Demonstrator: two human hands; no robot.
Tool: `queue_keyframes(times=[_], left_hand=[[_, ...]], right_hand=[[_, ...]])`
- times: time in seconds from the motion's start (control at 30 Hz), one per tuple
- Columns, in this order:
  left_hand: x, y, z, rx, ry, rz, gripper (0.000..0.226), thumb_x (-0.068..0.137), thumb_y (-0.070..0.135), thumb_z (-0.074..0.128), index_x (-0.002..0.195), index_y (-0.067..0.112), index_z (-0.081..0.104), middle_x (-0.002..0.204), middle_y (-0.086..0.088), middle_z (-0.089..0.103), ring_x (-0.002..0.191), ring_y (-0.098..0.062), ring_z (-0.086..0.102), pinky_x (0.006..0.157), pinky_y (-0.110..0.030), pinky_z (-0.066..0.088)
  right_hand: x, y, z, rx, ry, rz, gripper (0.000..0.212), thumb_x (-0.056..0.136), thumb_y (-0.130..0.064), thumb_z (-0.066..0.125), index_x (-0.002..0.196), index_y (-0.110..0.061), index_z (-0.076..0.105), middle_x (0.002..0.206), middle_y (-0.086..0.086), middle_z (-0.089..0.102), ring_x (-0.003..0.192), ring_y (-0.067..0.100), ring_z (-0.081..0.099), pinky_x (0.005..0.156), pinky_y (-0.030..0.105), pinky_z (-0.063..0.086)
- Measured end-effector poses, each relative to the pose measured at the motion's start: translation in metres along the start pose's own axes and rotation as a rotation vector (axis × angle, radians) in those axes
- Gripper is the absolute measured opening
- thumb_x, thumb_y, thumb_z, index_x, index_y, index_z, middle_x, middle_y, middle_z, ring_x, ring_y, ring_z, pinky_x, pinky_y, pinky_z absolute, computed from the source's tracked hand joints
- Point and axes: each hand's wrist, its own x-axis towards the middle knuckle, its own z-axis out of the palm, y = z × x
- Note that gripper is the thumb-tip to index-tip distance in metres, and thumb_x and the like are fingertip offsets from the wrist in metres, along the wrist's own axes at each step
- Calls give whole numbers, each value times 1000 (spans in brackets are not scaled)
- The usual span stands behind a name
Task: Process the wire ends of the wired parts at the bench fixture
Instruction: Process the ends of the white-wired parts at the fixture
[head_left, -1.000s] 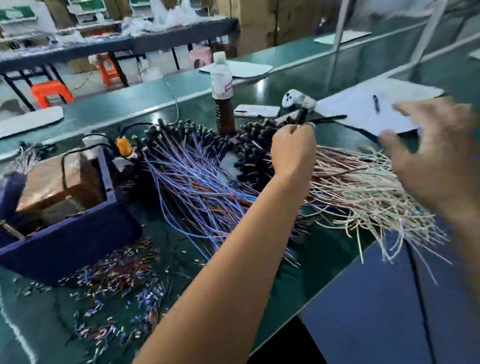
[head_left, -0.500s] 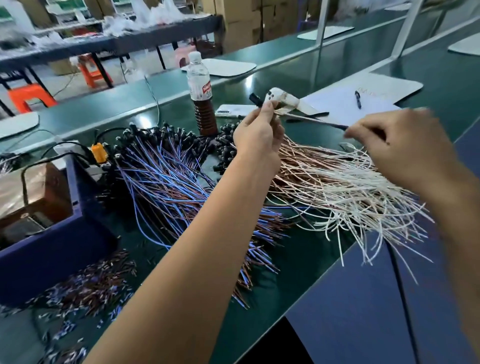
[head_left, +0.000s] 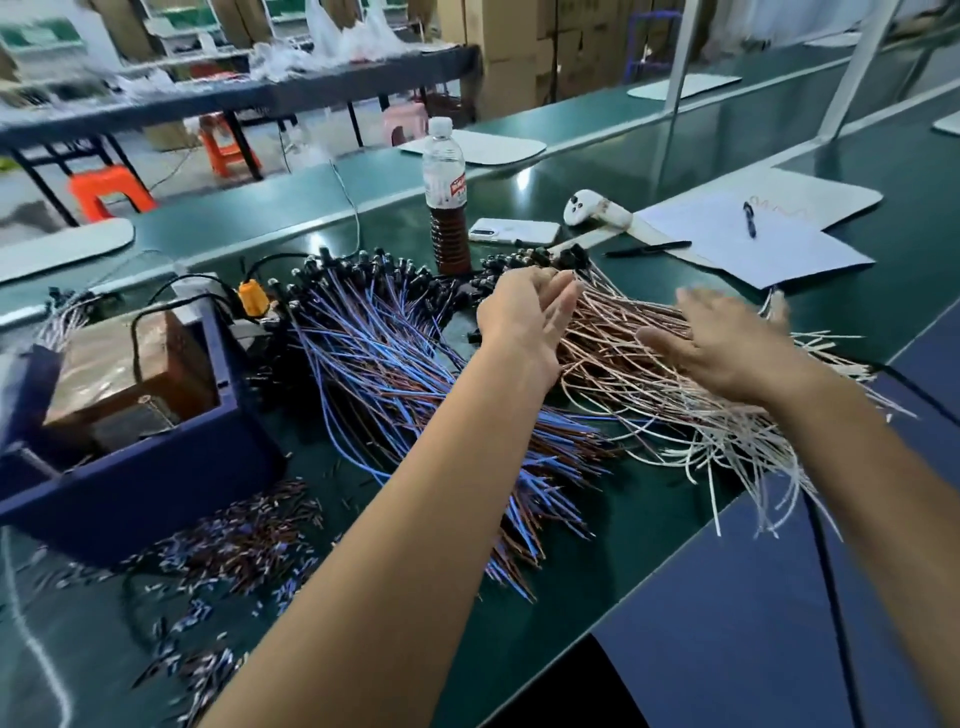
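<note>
Two heaps of wired parts lie on the green bench. The blue-and-brown heap (head_left: 374, 364) fans toward me at the centre, its black heads at the far end. The white-and-copper heap (head_left: 649, 379) spreads to the right. My left hand (head_left: 524, 317) hovers over the gap between the heaps with fingers straight and nothing in it. My right hand (head_left: 727, 343) lies flat over the white-and-copper wires, blurred, fingers extended. The dark blue bench fixture (head_left: 130, 415) with a brown block inside stands at the left, away from both hands.
Cut insulation bits (head_left: 223, 551) litter the bench in front of the fixture. Behind the heaps stand a bottle of brown liquid (head_left: 447, 208), a phone (head_left: 514, 231), a white controller (head_left: 597, 210), and papers with pens (head_left: 753, 234). A black cable (head_left: 831, 597) hangs over the bench's near edge.
Both hands have let go of the single wired part they held stretched between them and dropped, fingers straight, toward the white-and-copper heap. The camera view shifted slightly.
</note>
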Motion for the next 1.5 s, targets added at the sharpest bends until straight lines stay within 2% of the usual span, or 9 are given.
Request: queue_keyframes(times=[0.17,0.27,0.33,0.6,0.77,0.97,1.2,1.37,1.5], left_hand=[[-40,30,-45,244,-150,24,16,99,6,54,88,7,65,59,2,62,46,-7,50,39,-13,35],[-75,62,-99,574,-234,131,18,98,6,55,83,10,63,59,2,59,46,-9,45,37,-16,28],[-104,90,-147,860,-217,222,20,96,2,55,79,10,62,57,0,59,45,-13,47,36,-17,29],[-209,166,-315,1563,95,-57,19,84,-2,55,72,5,69,62,-5,66,49,-16,52,50,-26,38],[-217,190,-367,1833,741,48,20,79,9,62,93,9,76,81,-11,71,83,-29,72,69,-31,58],[-182,201,-390,1854,1165,376,27,88,7,58,114,7,66,117,-20,67,111,-40,64,86,-42,51],[-151,226,-400,1887,1215,267,30,91,1,56,118,7,68,123,-18,68,117,-39,65,90,-42,53],[-151,234,-397,1620,1079,230,11,80,12,60,90,8,60,94,-18,61,84,-34,62,74,-33,42],[-149,237,-383,909,818,220,7,93,0,61,91,-5,65,65,-13,62,44,-19,57,46,-22,46]], right_hand=[[-28,-69,-20,248,446,-295,52,96,-57,61,127,-15,70,121,16,74,113,35,67,98,48,50],[-61,-145,-18,418,481,-574,29,95,-46,64,91,-20,77,76,6,73,73,30,66,68,39,51],[-83,-203,-12,422,302,-729,32,94,-42,63,75,-17,71,60,1,58,61,29,55,58,34,40],[-170,-397,36,76,-194,-1119,27,86,-19,64,63,-17,49,61,-1,52,54,21,52,55,36,46],[-211,-484,66,135,-200,-1162,23,91,-16,57,72,-17,46,74,12,52,75,38,59,62,37,45],[-216,-534,75,-70,-80,-1139,29,102,-20,45,117,-11,68,120,10,72,111,36,69,72,30,39],[-216,-532,85,193,-184,-907,15,94,-17,48,83,-16,58,97,17,69,77,38,54,68,33,43],[-210,-528,86,420,-303,-866,35,105,-31,39,93,-10,64,94,18,72,78,39,69,72,40,59],[-212,-512,87,1078,-601,-584,48,111,-49,30,110,-10,58,86,17,73,62,30,71,58,38,56]])
